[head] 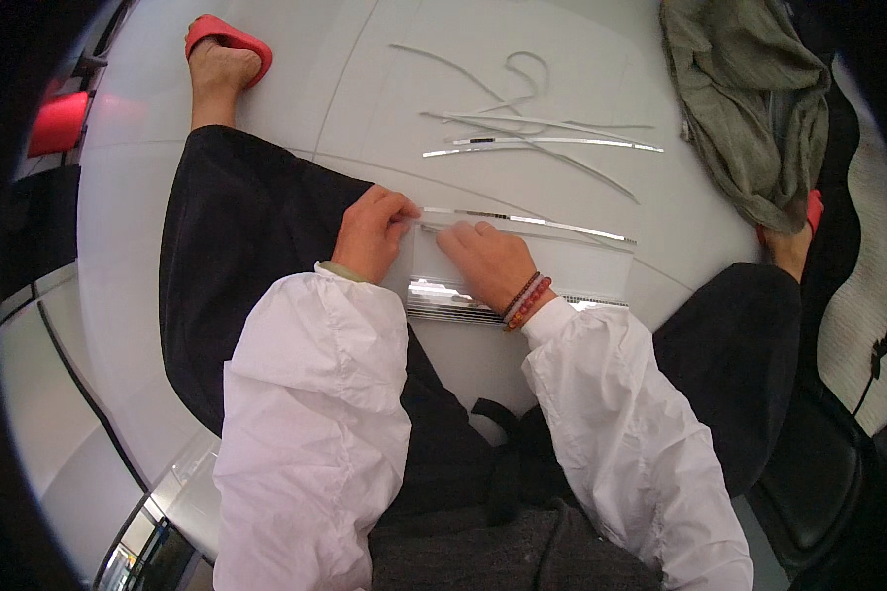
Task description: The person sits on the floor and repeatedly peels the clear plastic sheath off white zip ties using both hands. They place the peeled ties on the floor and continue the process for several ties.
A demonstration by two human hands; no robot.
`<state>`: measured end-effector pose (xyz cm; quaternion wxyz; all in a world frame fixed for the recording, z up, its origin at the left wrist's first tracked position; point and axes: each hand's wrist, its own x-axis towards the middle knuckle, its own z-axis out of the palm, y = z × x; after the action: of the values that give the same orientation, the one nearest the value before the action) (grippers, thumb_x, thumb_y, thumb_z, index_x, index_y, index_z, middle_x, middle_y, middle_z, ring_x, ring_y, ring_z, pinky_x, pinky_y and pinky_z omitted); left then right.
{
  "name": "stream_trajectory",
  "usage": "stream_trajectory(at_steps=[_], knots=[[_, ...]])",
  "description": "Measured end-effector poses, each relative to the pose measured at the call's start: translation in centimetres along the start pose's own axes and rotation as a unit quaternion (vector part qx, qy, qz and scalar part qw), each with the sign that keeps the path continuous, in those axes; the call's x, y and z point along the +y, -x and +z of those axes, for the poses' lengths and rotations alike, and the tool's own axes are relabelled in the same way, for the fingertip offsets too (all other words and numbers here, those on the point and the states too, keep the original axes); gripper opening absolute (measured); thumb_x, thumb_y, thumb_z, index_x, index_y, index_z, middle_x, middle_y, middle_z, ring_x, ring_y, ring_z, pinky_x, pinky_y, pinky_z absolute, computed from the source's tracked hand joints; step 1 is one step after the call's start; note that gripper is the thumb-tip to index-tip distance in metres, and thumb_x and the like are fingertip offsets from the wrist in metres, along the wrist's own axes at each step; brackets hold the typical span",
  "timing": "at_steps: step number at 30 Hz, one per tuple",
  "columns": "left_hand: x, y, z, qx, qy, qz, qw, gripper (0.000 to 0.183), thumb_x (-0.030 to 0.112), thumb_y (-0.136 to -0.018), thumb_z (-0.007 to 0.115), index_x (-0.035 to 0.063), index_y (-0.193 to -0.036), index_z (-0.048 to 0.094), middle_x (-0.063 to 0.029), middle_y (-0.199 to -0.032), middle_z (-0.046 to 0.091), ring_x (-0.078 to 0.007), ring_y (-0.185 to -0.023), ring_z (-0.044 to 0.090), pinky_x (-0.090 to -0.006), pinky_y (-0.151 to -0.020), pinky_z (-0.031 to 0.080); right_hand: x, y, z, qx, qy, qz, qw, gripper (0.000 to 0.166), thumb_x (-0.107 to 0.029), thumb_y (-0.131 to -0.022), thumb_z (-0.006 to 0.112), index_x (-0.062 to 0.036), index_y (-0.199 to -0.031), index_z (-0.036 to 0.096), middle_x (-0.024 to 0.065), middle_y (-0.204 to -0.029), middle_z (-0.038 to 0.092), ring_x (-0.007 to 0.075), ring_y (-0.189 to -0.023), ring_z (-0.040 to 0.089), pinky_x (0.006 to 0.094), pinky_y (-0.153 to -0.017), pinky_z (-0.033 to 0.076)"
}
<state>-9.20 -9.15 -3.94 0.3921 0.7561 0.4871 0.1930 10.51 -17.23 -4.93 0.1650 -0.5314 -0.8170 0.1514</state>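
Observation:
My left hand (373, 230) pinches the left end of a thin mirrored strip (532, 219), which stretches to the right above the floor. Just below it, my right hand (486, 262) bends its fingers beside a narrow grey strip (584, 240); whether they grip it is hidden. Under my right hand lies a pale rectangular panel (591, 270). Along the panel's near edge runs a band of mirrored strips (443, 306), partly covered by my right wrist.
Farther out on the tiled floor (369, 96) lie two mirrored strips (547, 145) and several curled pale backing strips (525, 96). My legs (251, 244) spread to both sides, with a red slipper (229, 41) on one foot. Grey-green cloth (746, 111) hangs at the right.

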Motion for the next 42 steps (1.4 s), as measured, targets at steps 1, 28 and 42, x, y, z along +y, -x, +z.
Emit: stream_trajectory(at_steps=[1, 28, 42], knots=[[0.1, -0.1, 0.0, -0.003, 0.006, 0.003, 1.0, 0.023, -0.011, -0.074, 0.071, 0.0028, -0.093, 0.071, -0.0115, -0.092, 0.064, -0.0279, -0.082, 0.068, -0.0352, -0.073, 0.056, 0.0, 0.0, 0.0, 0.001, 0.004, 0.002, 1.0, 0.025, -0.013, -0.084, 0.062, -0.0106, -0.108, 0.056, 0.0054, -0.093, 0.058, 0.0233, -0.084, 0.065, 0.0351, -0.06, 0.057], [2.4, -0.3, 1.7, 0.013, -0.125, 0.096, 0.987, 0.014, 0.002, -0.079, 0.072, 0.0094, -0.091, 0.068, -0.0049, -0.093, 0.062, -0.0288, -0.093, 0.058, -0.0389, -0.08, 0.052, -0.2, 2.3, -0.4, 0.003, 0.03, 0.076, 0.997, 0.025, -0.014, -0.083, 0.062, -0.0121, -0.107, 0.056, 0.0058, -0.094, 0.058, 0.0235, -0.083, 0.065, 0.0361, -0.057, 0.057], [1.6, -0.9, 2.4, -0.012, -0.111, 0.069, 0.991, 0.014, 0.008, -0.076, 0.077, 0.0093, -0.086, 0.067, -0.0048, -0.091, 0.063, -0.0311, -0.091, 0.056, -0.0412, -0.08, 0.05, 1.0, 2.6, -0.8, 0.003, 0.021, 0.05, 0.999, 0.027, -0.015, -0.082, 0.064, -0.0125, -0.108, 0.056, 0.0049, -0.093, 0.058, 0.0228, -0.086, 0.065, 0.0362, -0.058, 0.056]])
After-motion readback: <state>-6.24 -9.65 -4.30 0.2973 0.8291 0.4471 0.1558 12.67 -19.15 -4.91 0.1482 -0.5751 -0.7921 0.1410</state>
